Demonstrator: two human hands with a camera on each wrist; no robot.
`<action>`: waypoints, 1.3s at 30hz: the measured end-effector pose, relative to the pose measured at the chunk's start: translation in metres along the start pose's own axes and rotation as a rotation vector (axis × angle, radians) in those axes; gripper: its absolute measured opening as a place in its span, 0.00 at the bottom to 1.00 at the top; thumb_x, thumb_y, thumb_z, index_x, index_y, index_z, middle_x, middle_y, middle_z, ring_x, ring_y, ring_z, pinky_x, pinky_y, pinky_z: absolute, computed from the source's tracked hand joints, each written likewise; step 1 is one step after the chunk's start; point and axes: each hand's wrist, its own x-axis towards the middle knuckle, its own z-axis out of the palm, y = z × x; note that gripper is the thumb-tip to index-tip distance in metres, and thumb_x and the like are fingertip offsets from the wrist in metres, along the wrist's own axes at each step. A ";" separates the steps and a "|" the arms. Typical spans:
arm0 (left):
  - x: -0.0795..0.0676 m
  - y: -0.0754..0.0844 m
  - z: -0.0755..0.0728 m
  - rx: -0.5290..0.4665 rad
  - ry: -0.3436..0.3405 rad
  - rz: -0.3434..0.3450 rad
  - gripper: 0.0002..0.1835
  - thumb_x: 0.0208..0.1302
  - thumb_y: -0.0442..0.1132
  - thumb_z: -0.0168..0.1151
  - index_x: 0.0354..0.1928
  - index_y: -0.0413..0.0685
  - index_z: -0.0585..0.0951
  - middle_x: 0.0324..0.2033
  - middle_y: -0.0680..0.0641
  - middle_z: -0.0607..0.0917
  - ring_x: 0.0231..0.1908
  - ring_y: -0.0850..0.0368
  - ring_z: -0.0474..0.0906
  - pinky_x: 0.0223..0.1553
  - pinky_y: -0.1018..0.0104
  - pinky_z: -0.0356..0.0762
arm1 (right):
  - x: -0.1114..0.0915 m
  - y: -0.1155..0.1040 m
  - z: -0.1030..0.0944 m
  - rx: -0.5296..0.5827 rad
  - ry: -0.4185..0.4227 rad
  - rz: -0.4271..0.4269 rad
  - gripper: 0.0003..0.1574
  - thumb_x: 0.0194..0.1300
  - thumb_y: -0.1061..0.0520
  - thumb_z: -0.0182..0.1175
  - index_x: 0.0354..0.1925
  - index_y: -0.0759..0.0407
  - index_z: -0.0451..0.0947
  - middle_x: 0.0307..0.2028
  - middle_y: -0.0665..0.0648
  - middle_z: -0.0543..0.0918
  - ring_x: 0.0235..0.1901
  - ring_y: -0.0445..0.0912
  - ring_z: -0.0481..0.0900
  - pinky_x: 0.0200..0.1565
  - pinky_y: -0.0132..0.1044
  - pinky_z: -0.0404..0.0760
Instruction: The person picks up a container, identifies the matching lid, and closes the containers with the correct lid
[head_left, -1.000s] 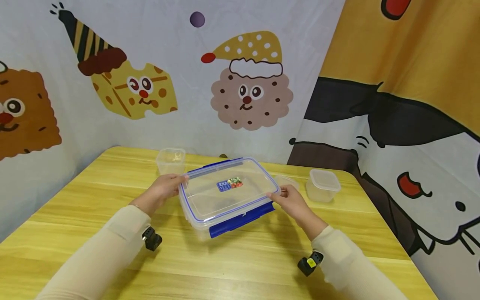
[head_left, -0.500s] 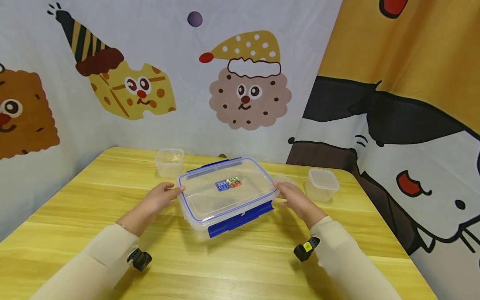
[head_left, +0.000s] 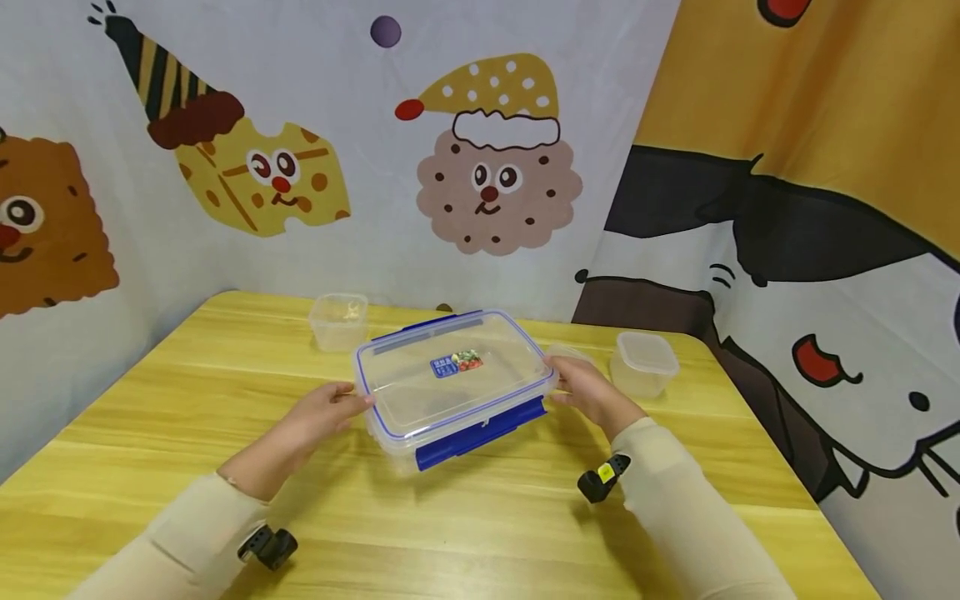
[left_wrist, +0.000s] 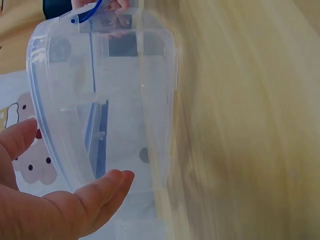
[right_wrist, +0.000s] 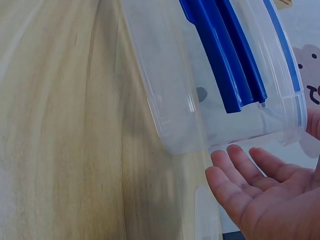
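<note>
A large clear food storage box (head_left: 420,454) with a clear lid (head_left: 420,400) stands at an angle on the wooden table. The lid has a blue seal line and a small printed label. A blue latch (head_left: 480,435) runs along the front side, angled outward. My left hand (head_left: 315,414) is at the left end, thumb near the lid's rim; the left wrist view shows thumb and fingers apart beside the wall. At the right end, my right hand (head_left: 596,392) has its thumb by the rim. Its loosely extended fingers (right_wrist: 240,165) lie below the rim in the right wrist view.
A small clear tub (head_left: 339,323) stands at the back left of the table (head_left: 480,533). Another small tub (head_left: 643,367), with a lid on, is at the back right. A flat clear piece (head_left: 570,353) lies partly hidden behind my right hand. A patterned curtain hangs behind.
My right hand has let go of the lid's front right corner and moved round to the right end. My left hand has loosened and shifted toward me. The box stays in place.
</note>
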 end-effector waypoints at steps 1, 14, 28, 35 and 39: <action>0.000 0.000 0.001 -0.007 0.004 0.005 0.40 0.73 0.49 0.51 0.68 0.19 0.50 0.66 0.23 0.60 0.65 0.28 0.60 0.64 0.41 0.63 | 0.001 0.000 0.000 0.010 -0.004 0.001 0.28 0.76 0.46 0.45 0.60 0.67 0.70 0.42 0.51 0.82 0.45 0.43 0.78 0.59 0.48 0.73; 0.013 -0.003 -0.001 -0.105 -0.038 0.021 0.41 0.73 0.46 0.53 0.69 0.19 0.46 0.67 0.24 0.58 0.68 0.31 0.56 0.67 0.45 0.60 | 0.000 -0.002 0.003 0.083 0.011 0.022 0.27 0.75 0.48 0.46 0.59 0.67 0.70 0.40 0.49 0.83 0.41 0.40 0.80 0.57 0.45 0.75; 0.023 -0.005 -0.010 -0.189 -0.128 0.073 0.39 0.74 0.42 0.50 0.71 0.23 0.44 0.69 0.25 0.54 0.69 0.32 0.53 0.69 0.46 0.55 | -0.024 0.003 0.003 0.099 -0.020 0.002 0.29 0.76 0.52 0.44 0.62 0.75 0.63 0.42 0.52 0.81 0.40 0.39 0.80 0.58 0.46 0.76; 0.026 -0.005 -0.013 -0.210 -0.153 0.088 0.38 0.74 0.40 0.50 0.71 0.23 0.45 0.69 0.26 0.55 0.70 0.34 0.52 0.70 0.46 0.54 | -0.036 0.003 0.007 0.090 -0.015 0.002 0.29 0.76 0.52 0.44 0.62 0.75 0.62 0.40 0.50 0.81 0.39 0.37 0.80 0.62 0.52 0.70; 0.029 -0.005 -0.014 -0.205 -0.166 0.084 0.36 0.74 0.41 0.49 0.71 0.24 0.47 0.69 0.27 0.57 0.70 0.35 0.54 0.70 0.46 0.55 | -0.043 0.004 0.008 0.074 -0.016 0.009 0.30 0.76 0.52 0.45 0.63 0.76 0.61 0.39 0.49 0.81 0.38 0.37 0.79 0.63 0.53 0.69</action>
